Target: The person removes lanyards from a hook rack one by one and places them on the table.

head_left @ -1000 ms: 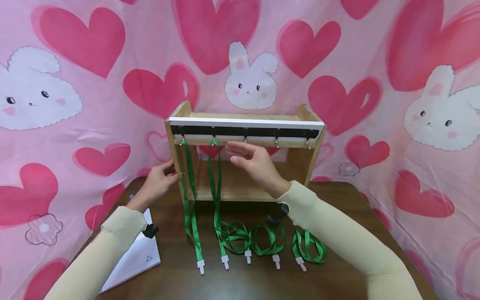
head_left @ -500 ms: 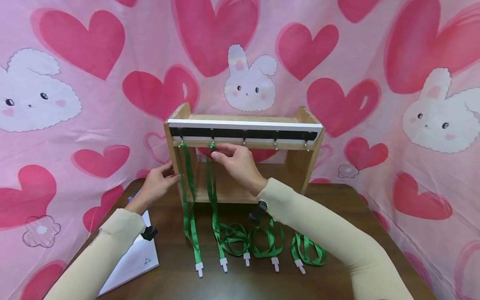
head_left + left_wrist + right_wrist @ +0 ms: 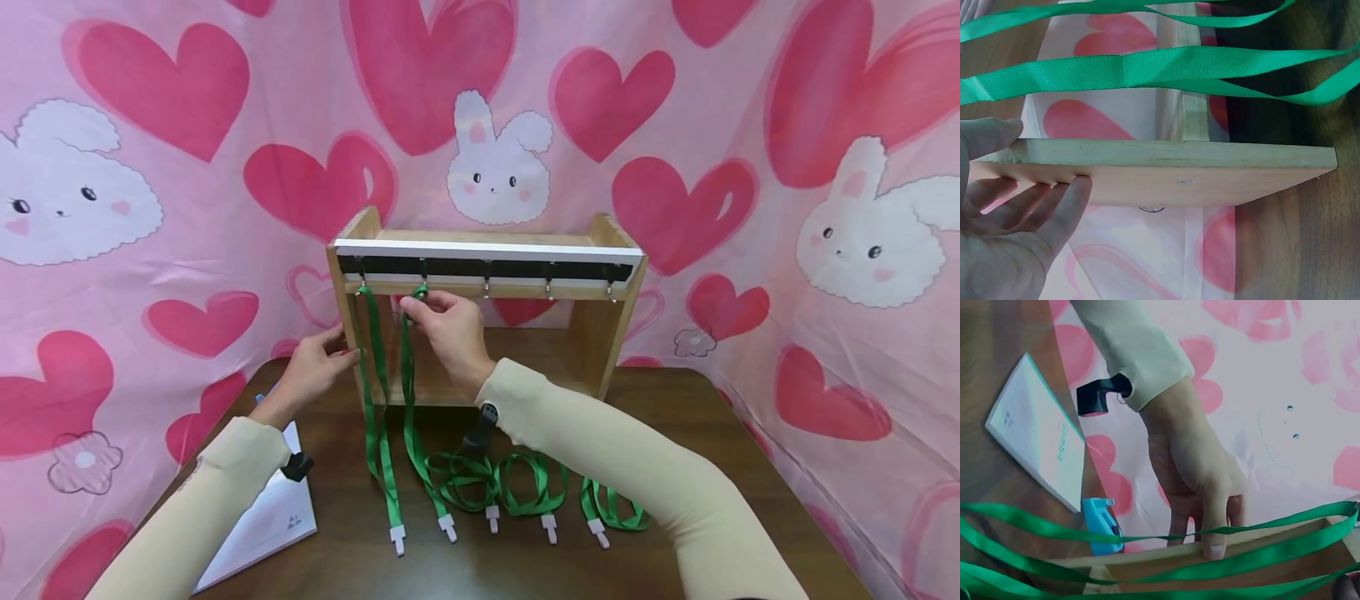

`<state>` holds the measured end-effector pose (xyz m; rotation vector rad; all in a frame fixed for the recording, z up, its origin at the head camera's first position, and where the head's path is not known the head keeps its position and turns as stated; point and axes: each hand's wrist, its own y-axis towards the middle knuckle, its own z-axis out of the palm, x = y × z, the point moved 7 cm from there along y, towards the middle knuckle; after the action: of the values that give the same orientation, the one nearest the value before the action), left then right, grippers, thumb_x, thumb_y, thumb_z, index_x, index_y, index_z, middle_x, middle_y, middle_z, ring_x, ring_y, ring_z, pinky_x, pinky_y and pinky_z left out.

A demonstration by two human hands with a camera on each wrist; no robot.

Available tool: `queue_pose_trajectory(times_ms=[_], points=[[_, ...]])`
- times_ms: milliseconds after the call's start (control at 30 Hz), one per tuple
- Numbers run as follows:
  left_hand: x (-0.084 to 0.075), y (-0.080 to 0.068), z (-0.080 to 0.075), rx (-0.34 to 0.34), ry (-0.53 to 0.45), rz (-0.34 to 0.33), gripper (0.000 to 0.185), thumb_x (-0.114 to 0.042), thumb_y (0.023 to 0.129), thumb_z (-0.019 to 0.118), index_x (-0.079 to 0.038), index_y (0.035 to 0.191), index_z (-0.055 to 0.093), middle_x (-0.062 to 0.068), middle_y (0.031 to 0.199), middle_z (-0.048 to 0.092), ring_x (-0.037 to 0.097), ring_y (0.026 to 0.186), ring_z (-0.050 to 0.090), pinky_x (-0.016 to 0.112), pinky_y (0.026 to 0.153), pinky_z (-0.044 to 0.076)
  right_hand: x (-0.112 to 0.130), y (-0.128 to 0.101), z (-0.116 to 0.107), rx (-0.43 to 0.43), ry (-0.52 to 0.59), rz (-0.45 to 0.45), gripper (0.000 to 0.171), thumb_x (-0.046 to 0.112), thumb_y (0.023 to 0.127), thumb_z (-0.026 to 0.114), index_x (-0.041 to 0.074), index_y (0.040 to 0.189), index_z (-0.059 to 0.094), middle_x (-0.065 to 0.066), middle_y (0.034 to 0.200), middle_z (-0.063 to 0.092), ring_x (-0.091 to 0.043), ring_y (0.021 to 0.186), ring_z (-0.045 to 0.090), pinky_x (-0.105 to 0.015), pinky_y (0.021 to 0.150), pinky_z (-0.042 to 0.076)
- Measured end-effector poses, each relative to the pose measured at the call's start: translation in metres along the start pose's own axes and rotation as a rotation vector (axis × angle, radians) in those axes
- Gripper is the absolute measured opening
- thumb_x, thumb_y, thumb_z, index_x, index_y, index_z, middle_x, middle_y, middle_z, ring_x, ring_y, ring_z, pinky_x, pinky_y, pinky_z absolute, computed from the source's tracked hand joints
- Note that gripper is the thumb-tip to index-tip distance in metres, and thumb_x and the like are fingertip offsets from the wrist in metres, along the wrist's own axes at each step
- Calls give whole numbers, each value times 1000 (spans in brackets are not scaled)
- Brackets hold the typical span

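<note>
A wooden shelf (image 3: 487,247) carries a row of small metal hooks under its front board. My left hand (image 3: 321,371) grips the shelf's left side panel (image 3: 1166,156), thumb on one face and fingers on the other. A green lanyard (image 3: 378,350) with a white clip (image 3: 398,537) hangs from the leftmost hook. On the second hook is another green lanyard (image 3: 408,392), its upper loop pinched by my right hand (image 3: 453,333) just below the hook. That lanyard's lower end and clip (image 3: 447,527) rest on the table. Only a fingertip of the right hand appears in the right wrist view.
Several coiled green lanyards (image 3: 534,492) with white clips lie on the dark wooden table (image 3: 375,579) in front of the shelf. A white notebook (image 3: 1038,434) and a blue tape dispenser (image 3: 1100,525) are at left. Pink heart-patterned cloth (image 3: 592,192) hangs behind.
My right hand has come left to the second lanyard, now pinching its top and drawing the straps together slightly leftward. The left hand stays on the side panel.
</note>
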<state>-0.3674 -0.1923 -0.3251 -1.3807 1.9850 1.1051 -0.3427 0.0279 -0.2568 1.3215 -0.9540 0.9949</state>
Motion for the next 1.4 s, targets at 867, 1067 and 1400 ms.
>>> queue_pose_trajectory(times_ms=[867, 1067, 1400], points=[[3, 0, 4, 27, 19, -21, 65, -21, 99, 66, -3, 155, 38, 29, 142, 58, 45, 127, 60, 55, 102, 53, -4, -4, -4, 5, 167, 108, 23, 6, 95, 69, -2, 116, 75, -25, 99, 77, -12, 65, 74, -34, 83, 64], [2, 1, 2, 16, 26, -14, 64, -20, 99, 66, -3, 154, 40, 28, 140, 59, 44, 127, 60, 55, 102, 53, 2, -6, -4, 27, 150, 56, 21, 5, 95, 69, -4, 112, 76, -25, 102, 77, -14, 66, 75, -33, 80, 65], [1, 0, 1, 9, 33, -5, 61, -16, 99, 65, -1, 153, 42, 29, 141, 59, 45, 127, 60, 55, 103, 52, 9, -14, 2, 127, 58, -3, 25, 10, 94, 71, 2, 116, 76, -14, 110, 78, -22, 89, 79, -33, 86, 63]])
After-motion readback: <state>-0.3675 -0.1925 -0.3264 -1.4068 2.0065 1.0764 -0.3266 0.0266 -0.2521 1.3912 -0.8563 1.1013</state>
